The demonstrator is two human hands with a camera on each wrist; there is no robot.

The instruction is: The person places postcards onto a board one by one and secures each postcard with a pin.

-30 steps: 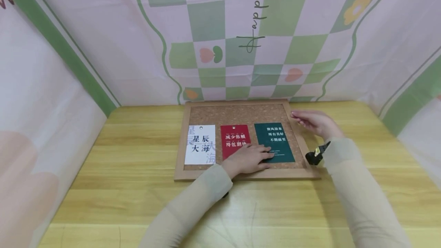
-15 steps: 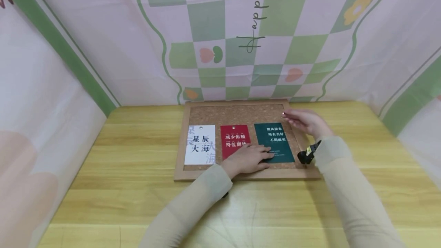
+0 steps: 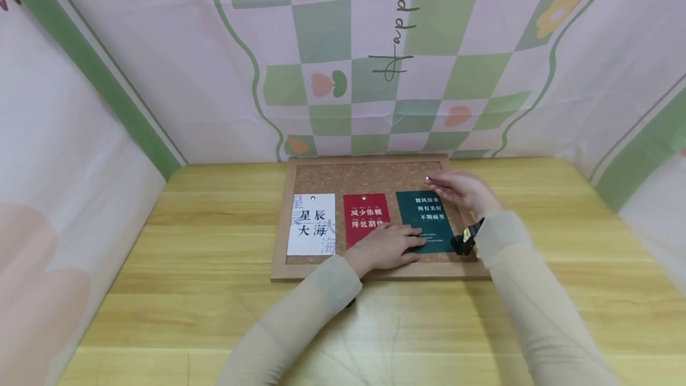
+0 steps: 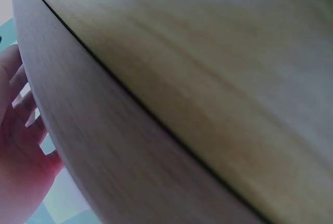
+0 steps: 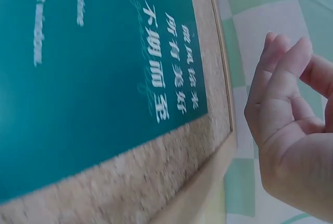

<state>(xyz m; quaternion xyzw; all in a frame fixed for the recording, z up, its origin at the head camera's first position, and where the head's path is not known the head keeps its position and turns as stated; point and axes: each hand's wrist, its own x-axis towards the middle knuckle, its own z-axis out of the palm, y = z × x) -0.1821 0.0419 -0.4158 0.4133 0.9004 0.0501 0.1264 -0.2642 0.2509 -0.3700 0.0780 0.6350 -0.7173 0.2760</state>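
A framed corkboard [image 3: 370, 176] lies on the table with three cards in a row on it. The white card [image 3: 308, 243] and the red card [image 3: 356, 236] each have a small shiny tack at the top. My left hand [image 3: 388, 247] lies flat over the lower parts of the red card and the green card [image 3: 407, 210], fingers extended. Above the green card's upper right, my right hand [image 3: 465, 189] pinches a tiny shiny thumbtack [image 3: 427, 179] between thumb and fingertips. In the right wrist view, the right hand [image 5: 291, 115] is raised beside the green card [image 5: 93, 89]; the tack is hidden there.
The board's wooden frame [image 3: 375, 275] borders the cork; its edge [image 4: 104, 115] fills much of the left wrist view. Wooden tabletop [image 3: 203, 243] surrounds it. A patterned cloth [image 3: 375, 88] hangs close behind the board, with more cloth on both sides.
My right hand has moved left, from beyond the board's right edge to above the green card's top, still pinching the tack. The left hand and the cards have stayed in place.
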